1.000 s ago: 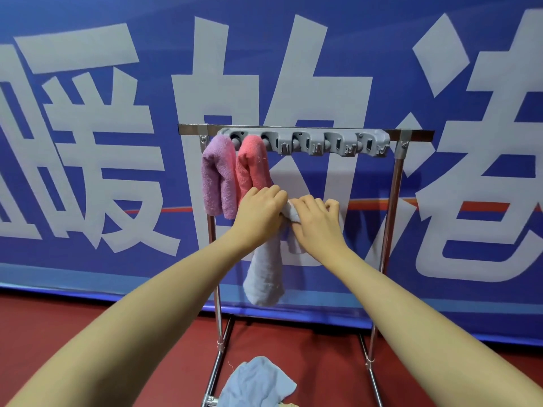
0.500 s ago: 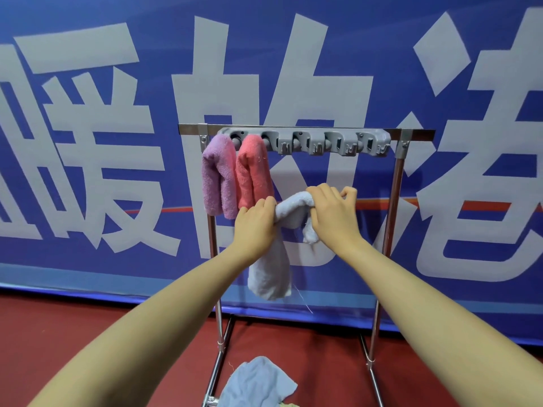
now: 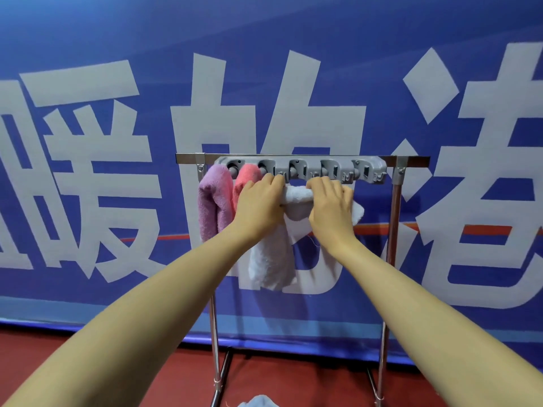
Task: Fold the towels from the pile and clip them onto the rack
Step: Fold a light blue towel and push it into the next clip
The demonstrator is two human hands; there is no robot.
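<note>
Hanging: two towels [image 3: 216, 201]; third [image 3: 273, 259] in two hands [image 3: 258, 204].

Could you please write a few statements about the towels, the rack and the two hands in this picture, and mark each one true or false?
1. A purple towel and a pink towel hang side by side at the left end of the grey clip strip. True.
2. Only the right hand holds the white towel. False: the left hand grips it too.
3. The white towel's folded top is held just below the clip strip. True.
4. Every clip on the strip holds a towel. False: the clips to the right of the pink towel hold none.
5. The rack stands in front of a blue banner with large white characters. True.
</note>
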